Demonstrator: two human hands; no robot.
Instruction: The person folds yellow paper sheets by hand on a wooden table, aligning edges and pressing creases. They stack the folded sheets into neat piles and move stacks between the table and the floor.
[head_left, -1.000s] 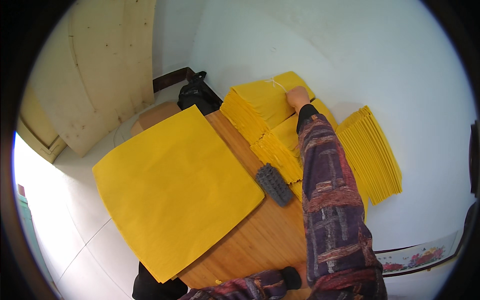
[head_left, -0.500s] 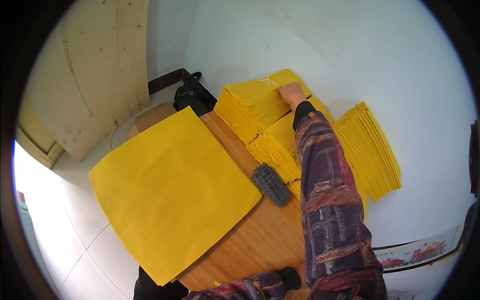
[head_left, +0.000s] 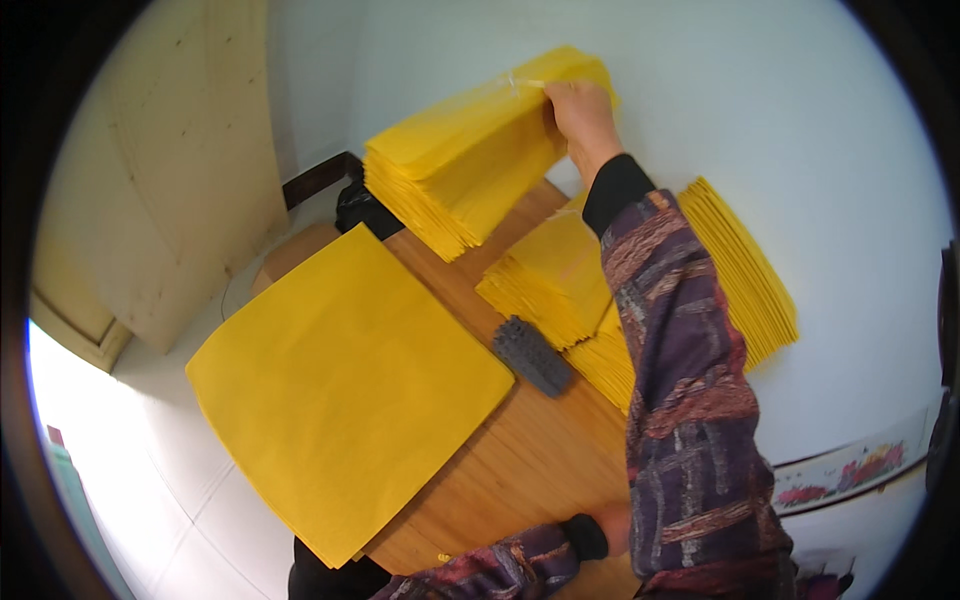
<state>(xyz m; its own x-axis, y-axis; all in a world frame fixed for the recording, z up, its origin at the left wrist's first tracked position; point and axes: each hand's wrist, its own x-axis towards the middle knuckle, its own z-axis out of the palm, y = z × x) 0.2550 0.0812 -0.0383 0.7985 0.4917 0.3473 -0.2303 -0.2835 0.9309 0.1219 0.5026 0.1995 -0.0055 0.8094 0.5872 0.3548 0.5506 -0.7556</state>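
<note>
My right hand is closed on the white string around a bundle of folded yellow sheets. The bundle hangs tilted above the far part of the wooden table. Below my right wrist lie more folded yellow sheets, partly covered by my sleeve. Close to the table's near edge is my left hand, mostly hidden behind the right sleeve, so its fingers do not show. A flat stack of large square yellow sheets overhangs the table's left side.
A grey, knobbly oblong thing sits between the flat stack and the folded sheets. Another yellow pile stands at the right by the white wall. A black plastic bag and a brown box are beyond the table.
My right hand has lifted the tied yellow bundle off the far end of the table, up and to the left. The left hand shows slightly more beside the right sleeve.
</note>
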